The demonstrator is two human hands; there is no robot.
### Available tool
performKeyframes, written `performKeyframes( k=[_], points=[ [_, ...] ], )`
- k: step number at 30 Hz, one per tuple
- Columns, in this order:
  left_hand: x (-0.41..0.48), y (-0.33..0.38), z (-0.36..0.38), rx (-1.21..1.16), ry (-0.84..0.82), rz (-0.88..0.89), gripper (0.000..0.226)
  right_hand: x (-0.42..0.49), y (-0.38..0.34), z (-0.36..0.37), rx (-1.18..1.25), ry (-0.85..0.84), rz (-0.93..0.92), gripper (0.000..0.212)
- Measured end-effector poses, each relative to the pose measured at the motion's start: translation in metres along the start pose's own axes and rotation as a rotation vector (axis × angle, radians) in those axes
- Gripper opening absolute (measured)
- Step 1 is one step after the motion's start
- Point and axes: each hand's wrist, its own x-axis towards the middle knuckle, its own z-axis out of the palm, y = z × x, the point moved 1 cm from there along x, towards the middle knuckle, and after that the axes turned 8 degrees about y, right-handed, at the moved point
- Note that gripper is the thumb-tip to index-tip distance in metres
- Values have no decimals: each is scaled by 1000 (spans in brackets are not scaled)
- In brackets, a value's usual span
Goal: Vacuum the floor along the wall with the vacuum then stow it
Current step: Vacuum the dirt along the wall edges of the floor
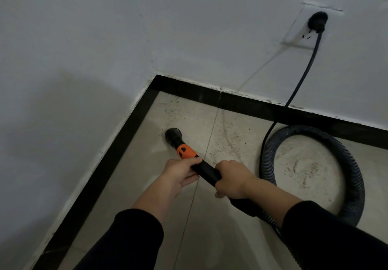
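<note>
A black vacuum wand [206,170] with an orange collar [185,151] points toward the room corner. Its round black nozzle [173,135] sits on the beige tiled floor [147,185], close to the black skirting of the left wall. My left hand [181,174] grips the wand just behind the orange collar. My right hand [233,180] grips it further back. A ribbed black hose [354,177] loops on the floor to the right and runs back under my right sleeve. The vacuum's body is out of view.
A black power cord [302,80] hangs from a plug [318,21] in a white wall socket [302,32] and drops to the floor beside the hose. Black skirting [241,101] lines both white walls. Dusty specks lie on the floor near the corner.
</note>
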Motion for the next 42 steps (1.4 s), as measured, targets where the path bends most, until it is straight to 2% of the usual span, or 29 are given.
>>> performKeyframes(
  k=[18,33,42],
  points=[
    [9,3,-37,16,26,40,15,2,-32,11,34,49,-56,31],
    [20,9,-47,-104,177,36,12,12,-51,9,24,70,-154,29],
    [30,11,-49,-137,220,77,21,19,-53,16,102,91,-165,28]
  ],
)
